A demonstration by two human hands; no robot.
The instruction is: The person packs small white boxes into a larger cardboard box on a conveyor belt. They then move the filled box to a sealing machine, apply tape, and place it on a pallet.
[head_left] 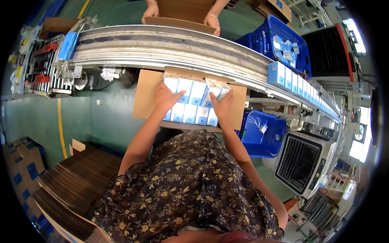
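An open cardboard carton (145,91) lies in front of me with its flaps spread left and right. Inside it, a near row of small white-and-blue boxes (189,114) stands packed side by side. Beyond that is a second row of the same kind of boxes (197,92), a few of them tilted at its right end. My left hand (164,97) grips the left end of this far row, thumb across the front. At the right end, my right hand (222,106) presses in with its thumb on a tilted box. The row is squeezed between both hands.
A conveyor (170,48) runs across beyond the carton, with a long line of boxes (288,77) on its right. Blue crates (263,139) stand to the right. Flattened cartons (77,178) are stacked at left. Opposite, another person's hands (211,23) hold a carton.
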